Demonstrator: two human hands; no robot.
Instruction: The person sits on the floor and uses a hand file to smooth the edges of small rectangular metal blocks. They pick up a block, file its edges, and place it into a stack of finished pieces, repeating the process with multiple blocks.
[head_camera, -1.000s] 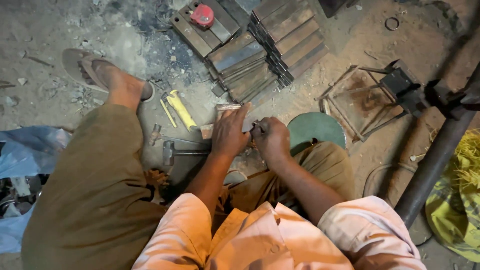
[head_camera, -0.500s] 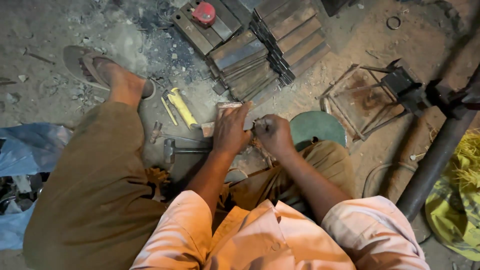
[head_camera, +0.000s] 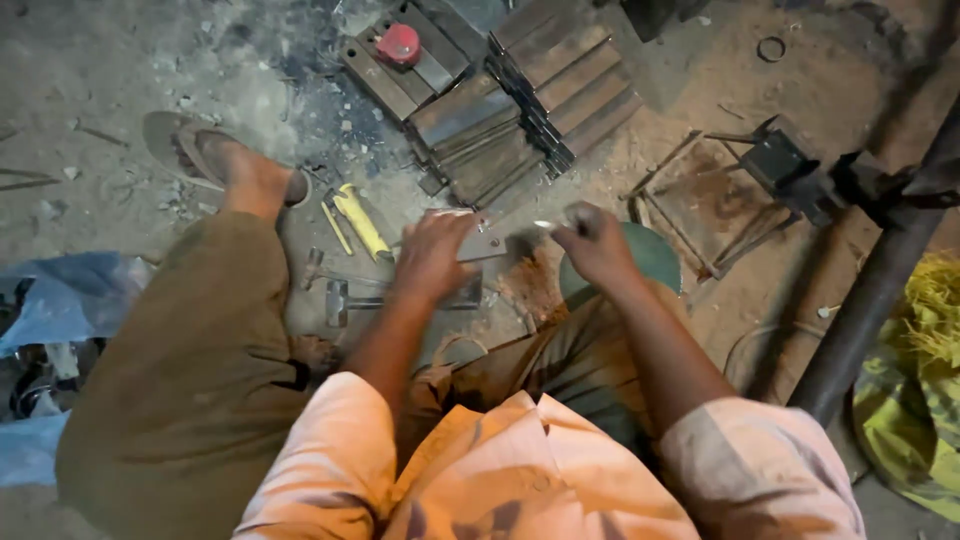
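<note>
I sit on a dusty workshop floor. My left hand presses down on a flat grey metal plate in front of me. My right hand is closed around a small tool whose tip points left toward the plate; motion blur hides what kind of tool it is. A hammer lies on the ground just left of my left hand. A yellow-handled tool lies beyond it.
Stacks of flat metal bars sit ahead, with a red round object on one. A green round lid lies under my right wrist. A metal frame and dark pipe stand right; blue plastic left.
My right hand has pulled away to the right from my left hand, opening a gap over the plate. My left hand stays on the plate.
</note>
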